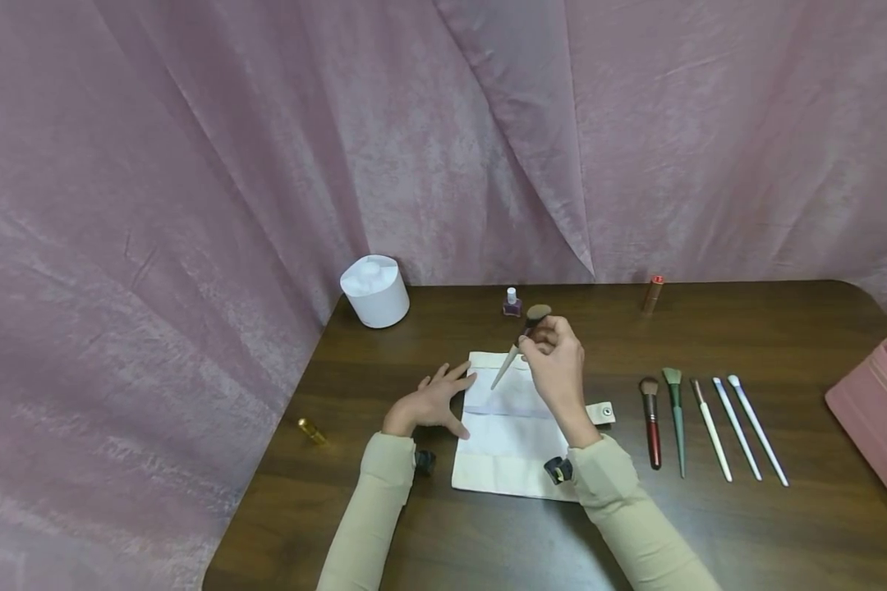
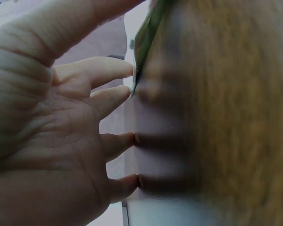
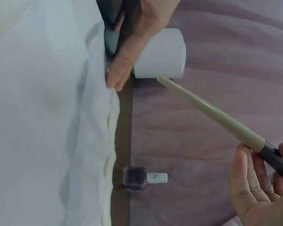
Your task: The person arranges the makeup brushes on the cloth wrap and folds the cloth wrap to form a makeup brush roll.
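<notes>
A cream fabric brush roll (image 1: 506, 443) lies unrolled on the dark wooden table (image 1: 746, 542). My left hand (image 1: 430, 403) rests flat on the table with straight fingers touching the roll's left edge (image 3: 92, 122); its fingertips (image 2: 125, 141) press against the cloth. My right hand (image 1: 554, 365) is raised over the roll and grips a makeup brush (image 1: 521, 341) with a cream handle (image 3: 212, 113) and brown bristles, handle tip pointing down toward the roll.
Several more brushes (image 1: 710, 427) lie in a row right of the roll. A small nail polish bottle (image 1: 512, 303), a white round container (image 1: 374, 290), a copper tube (image 1: 653, 293), a gold vial (image 1: 311, 429) and a pink case (image 1: 880, 410) stand around.
</notes>
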The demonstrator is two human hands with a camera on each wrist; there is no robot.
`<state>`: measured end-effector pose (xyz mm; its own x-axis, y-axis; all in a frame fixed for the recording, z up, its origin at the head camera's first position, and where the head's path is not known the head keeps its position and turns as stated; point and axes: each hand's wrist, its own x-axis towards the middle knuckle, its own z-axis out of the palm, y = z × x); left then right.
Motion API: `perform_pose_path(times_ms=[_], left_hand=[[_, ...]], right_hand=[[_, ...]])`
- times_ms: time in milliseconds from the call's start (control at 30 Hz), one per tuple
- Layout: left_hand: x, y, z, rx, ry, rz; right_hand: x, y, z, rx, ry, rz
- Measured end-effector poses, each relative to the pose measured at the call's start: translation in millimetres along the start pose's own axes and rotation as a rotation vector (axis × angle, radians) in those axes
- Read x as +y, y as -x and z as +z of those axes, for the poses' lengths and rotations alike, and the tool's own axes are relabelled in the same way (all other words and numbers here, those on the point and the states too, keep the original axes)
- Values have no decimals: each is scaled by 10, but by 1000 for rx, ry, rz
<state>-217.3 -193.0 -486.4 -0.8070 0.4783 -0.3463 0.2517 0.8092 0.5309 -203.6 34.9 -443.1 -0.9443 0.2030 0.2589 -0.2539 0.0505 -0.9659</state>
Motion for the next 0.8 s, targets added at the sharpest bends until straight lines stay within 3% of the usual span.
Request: perform_pose_path(times_ms=[233, 533, 800], left_hand=[[-9, -15, 14, -13, -16, -14], [10, -36, 13, -5, -30, -19], [-1, -20, 6, 14, -25, -20]], right_hand=[[148, 16, 80, -48, -6, 64], [277, 34, 175, -120, 89, 127], [312, 54, 231, -217, 115, 132]])
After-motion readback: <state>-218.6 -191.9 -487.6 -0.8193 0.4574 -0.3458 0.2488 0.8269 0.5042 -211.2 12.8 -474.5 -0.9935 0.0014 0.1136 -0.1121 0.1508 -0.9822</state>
